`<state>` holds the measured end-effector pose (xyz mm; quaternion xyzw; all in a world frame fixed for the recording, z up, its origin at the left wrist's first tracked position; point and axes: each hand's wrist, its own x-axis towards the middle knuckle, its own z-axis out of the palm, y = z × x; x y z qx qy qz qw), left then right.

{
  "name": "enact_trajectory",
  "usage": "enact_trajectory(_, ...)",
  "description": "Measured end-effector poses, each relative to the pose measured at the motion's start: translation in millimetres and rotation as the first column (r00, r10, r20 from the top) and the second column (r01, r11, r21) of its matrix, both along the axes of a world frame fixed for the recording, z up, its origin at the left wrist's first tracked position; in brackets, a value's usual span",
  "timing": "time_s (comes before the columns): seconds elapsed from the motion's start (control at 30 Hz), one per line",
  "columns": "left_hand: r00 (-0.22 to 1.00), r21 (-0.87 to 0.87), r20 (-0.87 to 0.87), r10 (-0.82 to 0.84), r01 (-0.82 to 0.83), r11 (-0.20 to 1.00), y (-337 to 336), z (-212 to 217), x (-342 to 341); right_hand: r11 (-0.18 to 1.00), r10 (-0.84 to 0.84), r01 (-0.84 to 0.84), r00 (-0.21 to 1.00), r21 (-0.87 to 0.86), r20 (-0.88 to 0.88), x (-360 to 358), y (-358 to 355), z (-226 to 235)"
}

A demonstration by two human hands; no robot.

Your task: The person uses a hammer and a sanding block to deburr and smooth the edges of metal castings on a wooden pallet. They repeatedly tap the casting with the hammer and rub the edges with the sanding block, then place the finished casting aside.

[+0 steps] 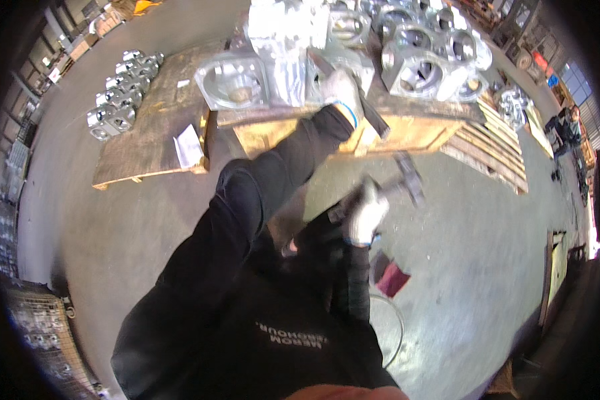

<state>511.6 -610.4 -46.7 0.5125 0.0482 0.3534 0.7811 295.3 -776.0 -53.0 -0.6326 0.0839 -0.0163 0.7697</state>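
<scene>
In my gloved left hand (342, 92) is a long, dark, flat metal bar (373, 120), like a file or chisel; the fingers are closed around it. The bar slants across a silvery metal casting (360, 63) at the near edge of a wooden crate (407, 133). Whether its far end touches the casting I cannot tell. Lower and to the right, my gloved right hand (368, 217) grips a hammer (412, 180) by its handle, the head pointing right, away from the crate. Another casting with a large round opening (237, 83) stands left of my left hand.
More castings (420, 73) crowd the crate top. Leftward, smaller castings (121, 100) line a low wooden platform (153, 120), with white paper (189, 147) near its edge. Slatted wood (490, 143) adjoins the crate's right side. A dark red piece (393, 280) lies on the floor. A person (567, 130) is far right.
</scene>
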Motion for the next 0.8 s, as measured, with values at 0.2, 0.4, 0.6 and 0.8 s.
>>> enact_trajectory(0.2,0.993,-0.404,-0.103,-0.061,0.014,0.915,-16.8,15.8,-17.3,0.712,-0.353,-0.022,0.853,0.702,0.385,-5.5,-90.0,56.8)
enact_trajectory(0.4,0.93,-0.148,-0.352,-0.111,0.061,0.987,11.2,46.0,-31.2,0.982,0.167,-0.144,0.965,-0.123,0.2,-7.2,14.4,-4.3)
enact_trajectory(0.6,0.967,-0.407,-0.125,-0.221,0.153,0.9,1.3,68.6,-49.5,0.933,-0.078,0.002,0.977,0.359,0.197,5.7,-7.5,-31.5)
enact_trajectory(0.8,0.885,-0.413,-0.324,-0.334,0.186,0.892,-25.7,61.6,-102.2,0.921,-0.005,-0.025,0.997,0.388,0.076,12.6,-11.8,-3.9)
